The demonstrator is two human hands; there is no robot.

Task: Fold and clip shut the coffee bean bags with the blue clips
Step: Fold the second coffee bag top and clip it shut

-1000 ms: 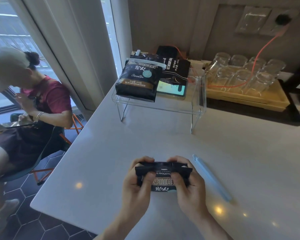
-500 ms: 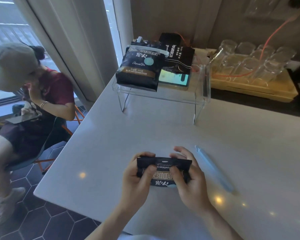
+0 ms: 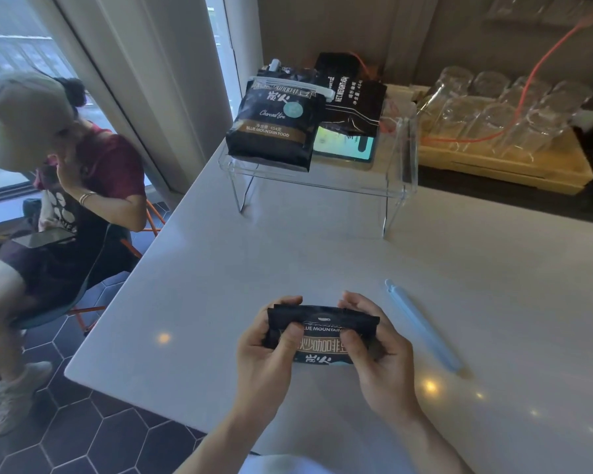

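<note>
A black coffee bean bag (image 3: pixel 322 331) stands on the white table (image 3: pixel 322 254) right in front of me, its top folded over. My left hand (image 3: pixel 266 354) grips its left side and my right hand (image 3: pixel 379 357) grips its right side, thumbs pressing the front. A long blue clip (image 3: pixel 423 330) lies loose on the table just right of my right hand. Two more black bags rest on a clear stand: the front bag (image 3: pixel 274 126) has a pale clip (image 3: pixel 290 85) across its top, and the back bag (image 3: pixel 351 97) lies behind it.
The clear acrylic stand (image 3: pixel 396 186) sits at the table's far side, with a lit phone (image 3: pixel 344 145) on it. A wooden tray (image 3: pixel 500 162) of upturned glasses stands at the back right, crossed by an orange cable. A seated person (image 3: pixel 65 186) is off the table's left edge.
The bag's top fold has been flattened down further between my hands. My view has tilted slightly; the blue clip has not moved.
</note>
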